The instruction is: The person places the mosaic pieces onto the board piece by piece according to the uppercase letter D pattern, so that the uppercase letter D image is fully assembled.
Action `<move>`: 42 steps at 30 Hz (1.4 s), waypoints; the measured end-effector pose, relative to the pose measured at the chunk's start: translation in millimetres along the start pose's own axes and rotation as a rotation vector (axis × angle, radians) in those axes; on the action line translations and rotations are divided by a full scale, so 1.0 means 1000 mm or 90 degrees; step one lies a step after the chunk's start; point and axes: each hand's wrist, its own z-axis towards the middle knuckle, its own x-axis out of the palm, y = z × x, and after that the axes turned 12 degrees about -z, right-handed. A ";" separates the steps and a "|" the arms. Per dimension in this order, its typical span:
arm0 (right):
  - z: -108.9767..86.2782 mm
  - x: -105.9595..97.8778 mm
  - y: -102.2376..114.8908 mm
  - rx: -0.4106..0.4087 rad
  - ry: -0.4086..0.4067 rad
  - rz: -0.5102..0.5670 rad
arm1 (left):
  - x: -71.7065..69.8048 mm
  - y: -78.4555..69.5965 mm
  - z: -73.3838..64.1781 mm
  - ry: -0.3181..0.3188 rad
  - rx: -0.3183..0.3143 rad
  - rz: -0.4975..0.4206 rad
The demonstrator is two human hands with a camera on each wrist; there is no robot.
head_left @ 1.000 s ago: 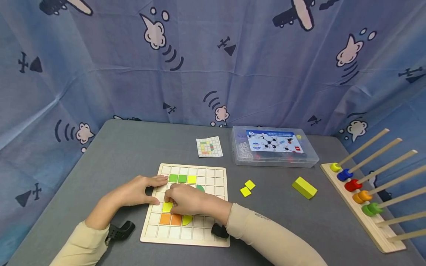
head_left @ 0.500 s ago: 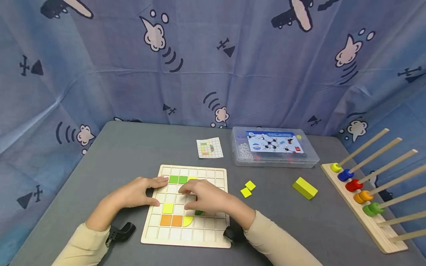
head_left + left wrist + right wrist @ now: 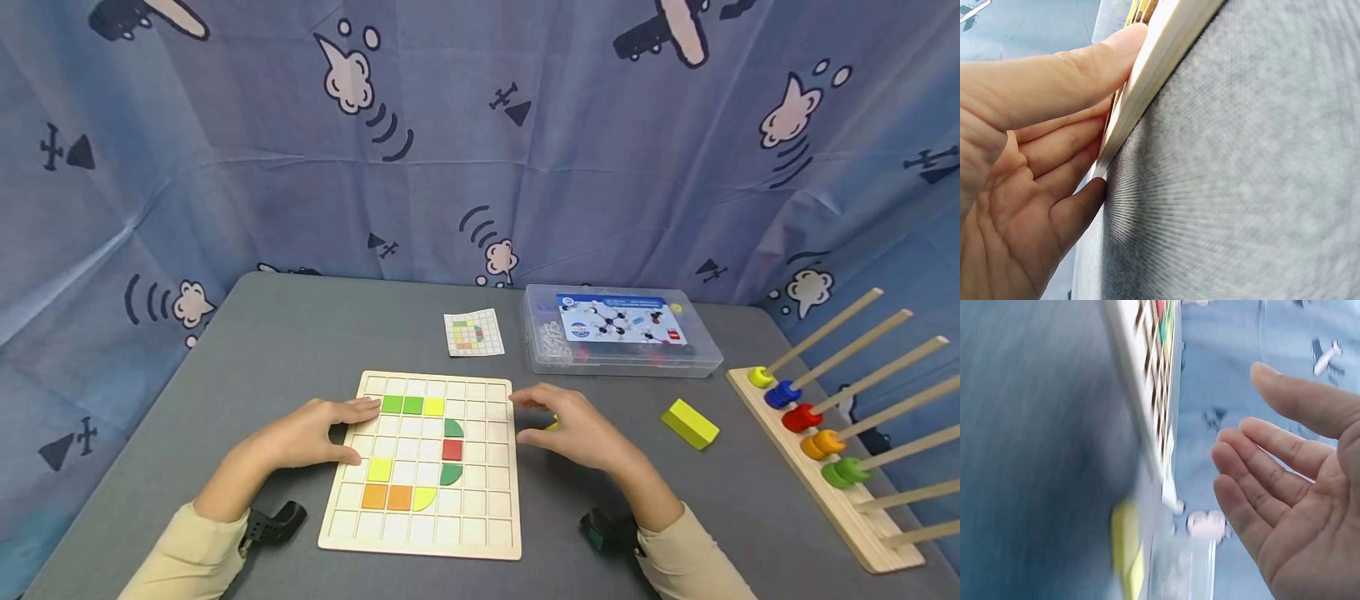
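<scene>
A wooden grid board [image 3: 491, 529] lies on the grey table. Set in its cells are two green squares [image 3: 402, 405], two yellow squares [image 3: 379, 470], two orange squares [image 3: 387, 497], a red square [image 3: 452, 450], two green quarter-rounds [image 3: 452, 428] and a yellow quarter-round [image 3: 423, 498]. My left hand [image 3: 318, 433] rests on the board's left edge; in the left wrist view the thumb touches its rim. Past the right edge hovers my right hand [image 3: 573, 429], fingers apart and nothing in them. It mostly hides the loose yellow tiles [image 3: 552, 423]; these show blurred in the right wrist view.
Behind the board lies a printed grid card [image 3: 473, 333]. A clear plastic case [image 3: 621, 331] with a molecule label stands at the back. To the right are a yellow block [image 3: 690, 424] and a wooden peg stand [image 3: 825, 475] with coloured beads.
My right hand has moved off the board to the right, over the loose yellow tiles, uncovering the red square and green quarter-rounds. The left hand stays in place.
</scene>
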 end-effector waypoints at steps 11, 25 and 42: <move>-0.016 -0.014 -0.055 0.086 0.044 -0.016 | 0.000 0.000 0.000 0.003 0.007 -0.002; -0.015 -0.001 -0.073 0.079 0.020 -0.037 | -0.003 0.000 -0.002 0.003 0.003 -0.011; -0.012 -0.007 -0.058 0.126 0.000 -0.049 | -0.001 0.000 0.000 0.004 0.001 -0.006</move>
